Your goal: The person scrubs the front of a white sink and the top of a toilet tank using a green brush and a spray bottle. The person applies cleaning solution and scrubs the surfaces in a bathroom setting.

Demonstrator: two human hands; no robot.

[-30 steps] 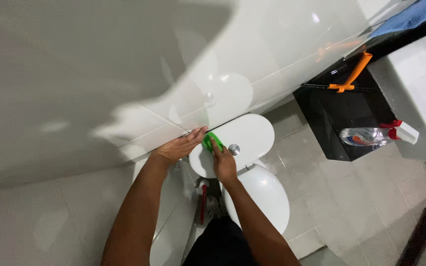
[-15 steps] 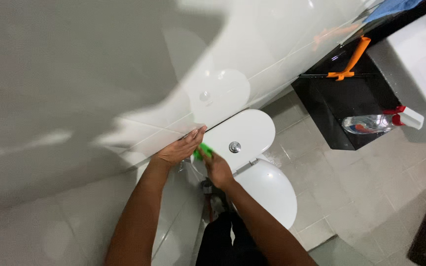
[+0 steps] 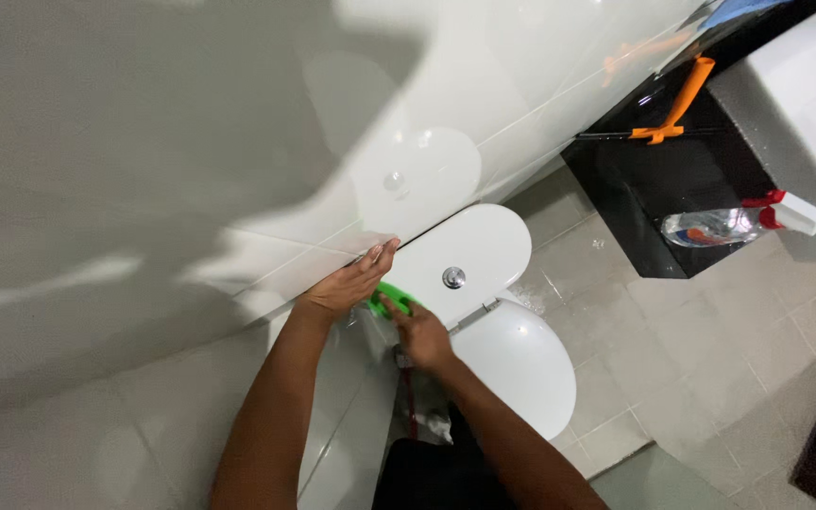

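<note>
A white toilet stands against a glossy tiled wall, with its tank lid (image 3: 469, 247) and a round chrome flush button (image 3: 453, 278) on top. The closed seat lid (image 3: 521, 364) lies below it. My right hand (image 3: 419, 335) holds a green scrub pad (image 3: 389, 299) against the left end of the tank. My left hand (image 3: 351, 281) lies flat with fingers together on the wall tile just beside the tank's left edge, touching the pad's upper side. Both forearms reach up from the bottom of the view.
A black cabinet (image 3: 672, 189) stands to the right, carrying an orange-handled tool (image 3: 677, 104) and a clear spray bottle with a red and white trigger (image 3: 739, 223). A white sink (image 3: 805, 104) is at the far right. Pale floor tiles (image 3: 710, 378) surround the toilet.
My right hand and the green pad have slid from the top of the tank lid down to its left end. The view has shifted, with the toilet now lower and more central.
</note>
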